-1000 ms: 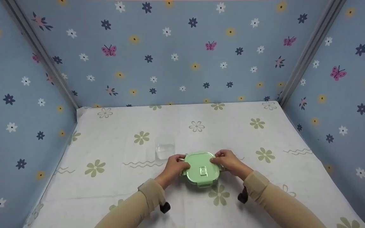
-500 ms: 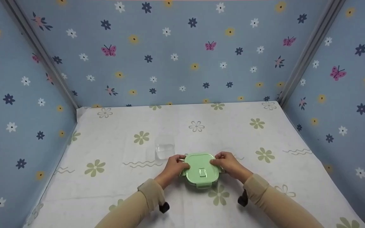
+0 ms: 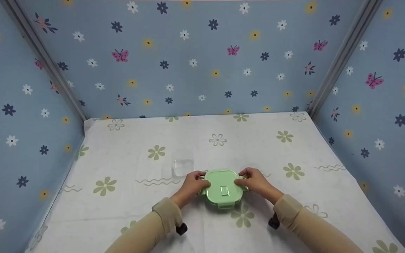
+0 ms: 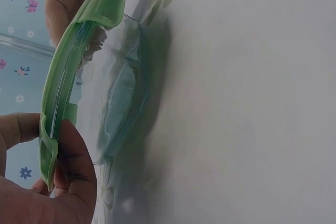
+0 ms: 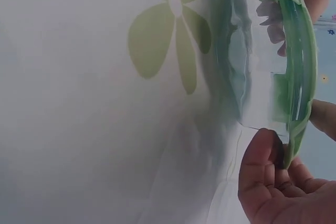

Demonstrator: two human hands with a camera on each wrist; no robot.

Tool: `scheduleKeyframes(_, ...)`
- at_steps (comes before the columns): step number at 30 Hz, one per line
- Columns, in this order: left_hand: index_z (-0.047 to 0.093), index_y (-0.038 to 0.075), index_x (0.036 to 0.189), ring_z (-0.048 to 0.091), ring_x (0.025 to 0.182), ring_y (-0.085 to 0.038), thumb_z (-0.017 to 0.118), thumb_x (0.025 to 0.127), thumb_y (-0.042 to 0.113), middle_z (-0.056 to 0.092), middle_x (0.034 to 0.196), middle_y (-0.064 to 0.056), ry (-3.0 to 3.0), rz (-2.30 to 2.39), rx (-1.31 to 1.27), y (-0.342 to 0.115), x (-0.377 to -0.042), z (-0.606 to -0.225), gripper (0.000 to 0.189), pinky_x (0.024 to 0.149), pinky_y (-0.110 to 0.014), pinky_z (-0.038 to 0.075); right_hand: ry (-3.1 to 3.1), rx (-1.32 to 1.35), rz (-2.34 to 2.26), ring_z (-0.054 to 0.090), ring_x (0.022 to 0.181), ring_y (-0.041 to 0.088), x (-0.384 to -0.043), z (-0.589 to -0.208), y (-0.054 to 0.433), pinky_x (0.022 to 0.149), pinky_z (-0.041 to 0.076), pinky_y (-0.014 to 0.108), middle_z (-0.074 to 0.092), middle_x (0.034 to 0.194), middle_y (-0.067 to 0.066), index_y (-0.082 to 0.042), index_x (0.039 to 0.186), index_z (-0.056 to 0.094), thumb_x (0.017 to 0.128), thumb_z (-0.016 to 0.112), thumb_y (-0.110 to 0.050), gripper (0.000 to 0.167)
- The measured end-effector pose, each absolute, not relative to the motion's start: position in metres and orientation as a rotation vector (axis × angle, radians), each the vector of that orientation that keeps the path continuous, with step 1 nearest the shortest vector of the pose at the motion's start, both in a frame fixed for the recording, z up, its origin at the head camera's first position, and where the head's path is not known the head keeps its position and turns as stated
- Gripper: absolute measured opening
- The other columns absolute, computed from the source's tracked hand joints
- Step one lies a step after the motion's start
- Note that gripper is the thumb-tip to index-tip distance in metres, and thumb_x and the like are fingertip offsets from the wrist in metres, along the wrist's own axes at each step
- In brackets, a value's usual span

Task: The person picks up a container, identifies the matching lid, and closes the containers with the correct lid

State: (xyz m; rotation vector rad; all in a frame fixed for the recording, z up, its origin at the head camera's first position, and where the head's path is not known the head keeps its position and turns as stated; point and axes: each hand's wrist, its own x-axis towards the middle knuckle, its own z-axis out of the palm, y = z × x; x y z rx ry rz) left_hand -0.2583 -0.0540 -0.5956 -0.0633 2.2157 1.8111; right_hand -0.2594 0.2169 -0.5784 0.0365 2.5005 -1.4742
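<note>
A square glass food container (image 4: 123,82) with a light green snap-on lid (image 3: 220,181) stands on the cloth in front of me. My left hand (image 3: 191,185) grips its left side, the thumb on top of the lid and the fingers curled under the lid's edge. On the opposite side my right hand (image 3: 257,181) pinches the lid edge at the side flap, its thumb also on top. In the right wrist view, fingertips (image 5: 260,148) sit below the green rim, beside the clear wall. The front flap (image 3: 226,206) faces me.
A clear, see-through vessel (image 3: 182,168) stands just behind and left of my left hand. White flower-patterned cloth (image 3: 118,207) covers the table. Blue patterned panels (image 3: 188,45) with grey corner posts close off the back and both sides.
My right hand and forearm have shifted slightly to the right and toward me, the thumb still on the lid. The left hand and the container stay in practically the same place.
</note>
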Motion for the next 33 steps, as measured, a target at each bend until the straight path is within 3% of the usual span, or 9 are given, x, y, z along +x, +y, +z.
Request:
scheduleKeyframes(5, 0.068, -0.007, 0.129, 0.058, 0.096, -0.017, 0.079, 0.087, 0.012, 0.067, 0.108, -0.010, 2.238, 1.802, -0.054, -0.054, -0.262, -0.597, 0.047, 0.076, -0.022, 0.049, 2.555, 0.044, -1.352, 0.057, 0.075, 0.016, -0.253, -0.573, 0.219, 0.060, 0.054, 0.027, 0.059, 0.092, 0.006, 0.000, 0.117, 0.067, 0.091, 0.086, -0.022, 0.039)
scheduleKeyframes(10, 0.070, -0.008, 0.126, 0.058, 0.098, -0.018, 0.081, 0.087, 0.012, 0.068, 0.107, -0.011, 2.283, 1.799, -0.019, -0.053, -0.265, -0.599, 0.046, 0.082, -0.024, 0.049, 2.600, 0.072, -1.242, 0.059, 0.069, 0.017, -0.248, -0.569, 0.221, 0.058, 0.051, 0.027, 0.062, 0.090, 0.007, -0.001, 0.117, 0.065, 0.091, 0.087, -0.031, 0.045)
scheduleKeyframes(20, 0.066, -0.009, 0.134, 0.065, 0.115, -0.025, 0.080, 0.091, 0.017, 0.071, 0.127, -0.020, 2.267, 1.749, 0.040, -0.055, -0.268, -0.598, 0.052, 0.107, -0.042, 0.054, 2.665, 0.064, -1.247, 0.058, 0.061, 0.015, -0.240, -0.569, 0.224, 0.054, 0.049, 0.028, 0.059, 0.081, 0.006, -0.001, 0.105, 0.063, 0.090, 0.089, -0.034, 0.044)
scheduleKeyframes(33, 0.070, -0.007, 0.127, 0.064, 0.107, -0.020, 0.079, 0.093, 0.017, 0.073, 0.120, -0.015, 2.230, 1.699, 0.059, -0.056, -0.272, -0.596, 0.043, 0.097, -0.032, 0.055, 2.601, 0.081, -1.294, 0.058, 0.057, 0.015, -0.242, -0.570, 0.222, 0.050, 0.049, 0.027, 0.062, 0.077, 0.006, -0.003, 0.099, 0.062, 0.091, 0.087, -0.026, 0.035)
